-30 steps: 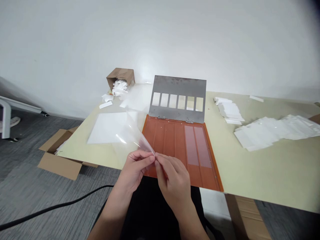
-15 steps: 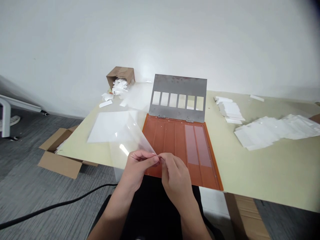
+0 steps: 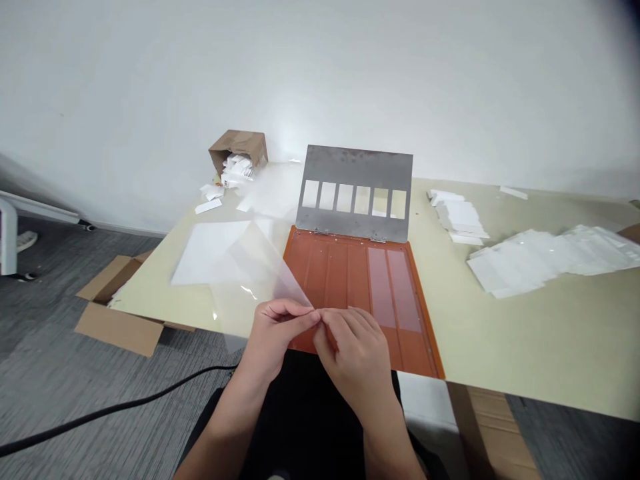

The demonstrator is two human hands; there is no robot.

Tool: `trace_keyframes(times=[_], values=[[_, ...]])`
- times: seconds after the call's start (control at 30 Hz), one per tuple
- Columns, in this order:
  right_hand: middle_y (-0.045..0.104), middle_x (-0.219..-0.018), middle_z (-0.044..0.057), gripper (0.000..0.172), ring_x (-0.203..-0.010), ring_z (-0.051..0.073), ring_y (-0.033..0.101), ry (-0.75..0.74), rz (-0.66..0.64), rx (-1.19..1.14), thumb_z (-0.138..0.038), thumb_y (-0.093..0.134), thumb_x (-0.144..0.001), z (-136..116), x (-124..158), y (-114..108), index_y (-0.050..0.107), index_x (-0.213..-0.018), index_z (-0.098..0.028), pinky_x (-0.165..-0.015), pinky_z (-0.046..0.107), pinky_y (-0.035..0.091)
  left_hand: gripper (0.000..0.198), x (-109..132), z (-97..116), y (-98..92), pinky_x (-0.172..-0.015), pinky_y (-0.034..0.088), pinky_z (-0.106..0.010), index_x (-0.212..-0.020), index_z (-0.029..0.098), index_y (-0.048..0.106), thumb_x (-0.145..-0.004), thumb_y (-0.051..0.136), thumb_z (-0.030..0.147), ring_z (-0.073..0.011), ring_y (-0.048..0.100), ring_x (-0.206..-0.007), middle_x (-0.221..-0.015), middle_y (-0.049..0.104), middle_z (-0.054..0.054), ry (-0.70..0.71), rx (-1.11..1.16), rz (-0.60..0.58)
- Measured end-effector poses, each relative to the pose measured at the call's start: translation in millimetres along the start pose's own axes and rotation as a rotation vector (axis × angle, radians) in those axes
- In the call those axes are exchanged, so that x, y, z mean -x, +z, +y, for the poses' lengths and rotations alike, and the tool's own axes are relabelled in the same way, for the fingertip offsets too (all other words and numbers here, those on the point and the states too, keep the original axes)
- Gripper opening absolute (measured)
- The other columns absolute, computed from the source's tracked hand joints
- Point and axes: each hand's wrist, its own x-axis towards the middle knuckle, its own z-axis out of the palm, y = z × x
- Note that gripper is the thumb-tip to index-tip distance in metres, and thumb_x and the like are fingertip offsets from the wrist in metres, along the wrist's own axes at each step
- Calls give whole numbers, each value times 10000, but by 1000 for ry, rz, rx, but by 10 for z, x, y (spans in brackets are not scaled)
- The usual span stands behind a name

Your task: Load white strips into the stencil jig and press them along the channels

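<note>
My left hand and my right hand meet at the near table edge, both pinching one corner of a clear plastic film sheet that fans out to the left above the table. Just behind the hands lies an orange-brown grooved tray with two pale strips lying in its right grooves. A grey metal lid with several rectangular windows stands hinged upright at the tray's far edge.
A white sheet lies left of the tray. At back left a tipped brown box spills white slips. White card stacks and plastic bags cover the right side. An open carton and black cable lie on the floor.
The film sheet has dropped lower and flatter to the left. My hands have kept pinching its corner, shifting only slightly.
</note>
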Motion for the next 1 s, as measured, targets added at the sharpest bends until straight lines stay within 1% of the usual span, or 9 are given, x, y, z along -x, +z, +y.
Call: trace_keyframes(times=[0.13,0.23,0.37,0.5,0.63,0.7,0.83,0.9,1.0], values=[[666,-675,-10,131,-630,146,599,-17,43,99,-110,528,-871,7,-9,29,564,-780,-198,-776,320,446,157,-3,-15,28,-661,537,-174,-605,211,759,-539,901,219,-89,670,-642,-659,751,4,-13,-14,17],[645,-634,-14,162,-598,140,588,-15,31,95,-108,515,-869,39,-16,26,565,-743,-197,-734,308,441,154,15,-18,47,-672,543,-192,-614,207,763,-543,898,229,-101,675,-647,-664,753,-4,-21,-37,15],[693,-708,1,148,-647,147,629,75,-62,-46,-123,513,-872,98,-16,-39,606,-785,-197,-684,296,449,164,24,-17,56,-688,546,-213,-625,200,764,-539,900,233,-111,675,-649,-670,753,-11,-37,-56,17],[730,-824,13,159,-739,157,663,172,-160,-217,-145,483,-889,125,-11,-110,630,-891,-206,-709,304,478,187,3,-19,55,-678,543,-233,-629,194,757,-533,906,256,-113,659,-617,-642,736,-9,-43,-50,15],[735,-871,14,80,-799,174,667,237,-229,-303,-260,594,-883,142,-15,-130,639,-929,-214,-741,319,498,197,-23,-30,34,-682,538,-240,-628,191,750,-534,909,262,-121,662,-636,-651,735,-11,-53,-50,-14],[735,-868,5,79,-807,167,667,276,-270,-346,-278,597,-901,163,-22,-143,652,-911,-223,-741,308,501,187,-33,-37,9,-685,536,-243,-625,192,747,-549,903,261,-123,661,-638,-646,731,-10,-48,-67,-36],[737,-864,1,137,-788,153,668,310,-351,-456,-276,553,-935,213,-45,-196,680,-910,-234,-733,290,507,148,-40,-21,-40,-689,528,-243,-654,196,748,-600,872,256,-124,654,-656,-666,726,-7,-10,-148,-85],[732,-830,-4,164,-748,144,661,321,-356,-467,-277,540,-938,228,-57,-216,687,-882,-234,-708,281,502,127,-34,6,-47,-701,521,-238,-688,193,746,-640,847,253,-123,649,-685,-702,724,-8,26,-214,-117],[722,-789,-7,167,-718,142,651,348,-317,-442,-255,537,-925,237,-69,-210,681,-844,-228,-676,273,490,113,-13,43,-32,-738,521,-248,-750,182,722,-729,787,272,-134,644,-743,-763,706,-16,81,-329,-160]])
